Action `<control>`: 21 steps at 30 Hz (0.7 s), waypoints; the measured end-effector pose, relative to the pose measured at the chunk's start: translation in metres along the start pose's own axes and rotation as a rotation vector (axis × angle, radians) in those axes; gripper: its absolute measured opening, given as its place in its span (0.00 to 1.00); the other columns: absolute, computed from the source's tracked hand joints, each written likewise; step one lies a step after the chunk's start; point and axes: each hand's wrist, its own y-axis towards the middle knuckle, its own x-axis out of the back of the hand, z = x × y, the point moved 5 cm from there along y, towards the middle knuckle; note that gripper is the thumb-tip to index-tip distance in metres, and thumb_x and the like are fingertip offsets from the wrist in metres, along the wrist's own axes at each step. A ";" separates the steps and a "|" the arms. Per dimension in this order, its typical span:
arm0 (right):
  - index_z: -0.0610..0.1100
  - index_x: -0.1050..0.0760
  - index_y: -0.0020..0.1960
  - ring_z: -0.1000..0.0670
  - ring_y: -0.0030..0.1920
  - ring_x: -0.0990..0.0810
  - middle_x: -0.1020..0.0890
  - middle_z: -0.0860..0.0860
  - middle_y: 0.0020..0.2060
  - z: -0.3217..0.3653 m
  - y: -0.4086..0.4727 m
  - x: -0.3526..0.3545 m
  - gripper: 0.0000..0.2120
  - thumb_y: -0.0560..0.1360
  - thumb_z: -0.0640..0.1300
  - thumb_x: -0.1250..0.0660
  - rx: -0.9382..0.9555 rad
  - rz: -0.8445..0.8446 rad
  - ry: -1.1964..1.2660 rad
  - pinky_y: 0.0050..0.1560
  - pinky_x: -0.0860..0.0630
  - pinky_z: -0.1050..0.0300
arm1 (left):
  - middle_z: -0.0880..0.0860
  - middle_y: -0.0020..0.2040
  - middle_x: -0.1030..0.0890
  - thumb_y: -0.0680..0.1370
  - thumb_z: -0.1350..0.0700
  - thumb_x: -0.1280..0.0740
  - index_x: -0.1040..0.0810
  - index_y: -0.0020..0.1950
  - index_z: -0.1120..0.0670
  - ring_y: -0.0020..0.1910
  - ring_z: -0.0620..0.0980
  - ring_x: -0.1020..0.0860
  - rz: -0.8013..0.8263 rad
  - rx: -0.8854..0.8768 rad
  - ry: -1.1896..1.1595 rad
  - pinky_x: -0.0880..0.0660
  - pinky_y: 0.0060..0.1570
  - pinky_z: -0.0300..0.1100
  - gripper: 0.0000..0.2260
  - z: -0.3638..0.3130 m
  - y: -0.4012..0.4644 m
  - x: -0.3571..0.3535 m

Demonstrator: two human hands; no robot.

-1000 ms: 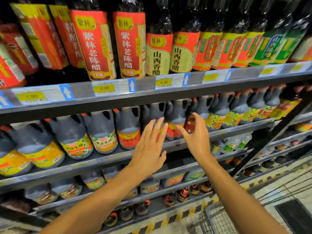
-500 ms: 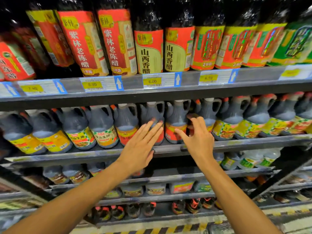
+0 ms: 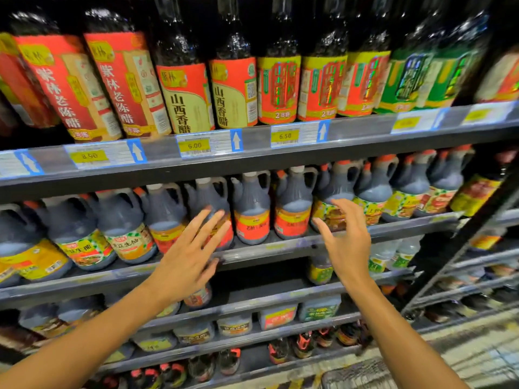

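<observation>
I face a shop shelf point(image 3: 269, 248) lined with dark sauce jugs with handles. Two jugs with red-orange labels, one point(image 3: 252, 209) and its neighbour point(image 3: 292, 206), stand between my hands. My left hand point(image 3: 191, 254) reaches out with straight, spread fingers, its tips in front of a third red-labelled jug point(image 3: 207, 195); whether it touches is unclear. My right hand point(image 3: 346, 242) is raised with loosely bent fingers in front of a jug with a yellow-green label point(image 3: 327, 211), and holds nothing.
Tall dark vinegar bottles point(image 3: 233, 88) with red, yellow and green labels fill the upper shelf, whose front rail point(image 3: 252, 153) carries price tags. Lower shelves hold smaller bottles and jars. A black slanted upright point(image 3: 460, 242) stands at the right. A wire cart edge point(image 3: 351, 377) shows at the bottom.
My hands have moved apart; the right one shifted right, and two red-labelled jugs now show between them. The view has moved closer to the shelf and panned left.
</observation>
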 end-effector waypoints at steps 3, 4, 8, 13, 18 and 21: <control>0.46 0.29 0.71 0.49 0.69 0.28 0.28 0.50 0.68 -0.026 0.006 0.009 0.25 0.76 0.47 0.26 -0.101 -0.026 0.006 0.66 0.26 0.50 | 0.61 0.82 0.49 0.79 0.50 0.34 0.44 0.82 0.57 0.81 0.63 0.51 -0.084 -0.085 -0.072 0.38 0.74 0.62 0.34 -0.050 0.020 0.004; 0.46 0.31 0.72 0.48 0.70 0.29 0.30 0.50 0.69 -0.032 0.008 0.008 0.27 0.77 0.47 0.26 -0.121 -0.009 -0.002 0.66 0.26 0.49 | 0.61 0.82 0.50 0.79 0.49 0.34 0.45 0.82 0.56 0.81 0.63 0.51 -0.093 -0.113 -0.093 0.39 0.74 0.62 0.35 -0.069 0.032 0.006; 0.48 0.37 0.78 0.52 0.71 0.32 0.35 0.50 0.74 -0.041 0.012 0.000 0.33 0.77 0.49 0.27 -0.116 0.071 -0.138 0.57 0.26 0.59 | 0.59 0.82 0.58 0.78 0.44 0.36 0.54 0.83 0.56 0.81 0.64 0.59 -0.078 -0.076 -0.053 0.44 0.76 0.62 0.40 -0.122 0.084 0.008; 0.48 0.37 0.77 0.51 0.66 0.30 0.33 0.49 0.71 -0.046 0.014 -0.005 0.34 0.77 0.47 0.26 -0.108 0.024 -0.145 0.54 0.20 0.52 | 0.55 0.82 0.62 0.76 0.48 0.33 0.59 0.82 0.57 0.81 0.60 0.62 0.012 0.021 -0.008 0.49 0.78 0.58 0.45 -0.120 0.106 -0.017; 0.47 0.37 0.77 0.49 0.67 0.29 0.32 0.48 0.69 -0.048 0.018 -0.006 0.34 0.76 0.48 0.26 -0.072 0.055 -0.140 0.56 0.20 0.53 | 0.54 0.83 0.60 0.75 0.51 0.32 0.56 0.83 0.57 0.81 0.60 0.60 -0.010 0.021 -0.026 0.47 0.78 0.59 0.44 -0.121 0.110 -0.024; 0.48 0.35 0.76 0.49 0.69 0.29 0.32 0.49 0.69 -0.054 0.015 0.014 0.32 0.76 0.50 0.26 -0.063 0.003 -0.107 0.59 0.25 0.60 | 0.57 0.83 0.57 0.76 0.48 0.34 0.53 0.82 0.59 0.81 0.63 0.60 -0.026 -0.001 -0.023 0.48 0.77 0.61 0.41 -0.129 0.111 -0.021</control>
